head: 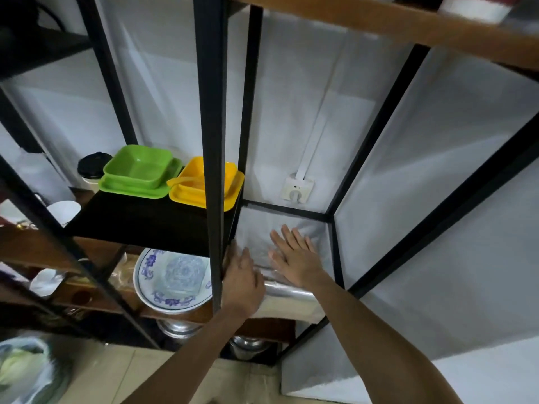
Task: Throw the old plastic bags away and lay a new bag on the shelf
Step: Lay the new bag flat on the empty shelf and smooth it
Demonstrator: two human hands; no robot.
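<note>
A clear plastic bag (287, 298) lies spread over the wooden shelf (271, 326) in the right bay of the black metal rack, its front edge hanging over the shelf lip. My right hand (294, 258) rests flat on the bag, fingers spread and pointing to the wall. My left hand (243, 282) presses the bag's left edge beside the black upright post (214, 170); its fingers are partly hidden behind the post. A bundle of crumpled plastic bags (26, 371) sits on the floor at the lower left.
A green dish (138, 170) and a yellow dish (204, 183) stand on a black shelf to the left. Below them lies a blue-patterned plate (172, 282). Metal pots (248, 346) sit under the shelf. A wall socket (299, 188) is behind the bay.
</note>
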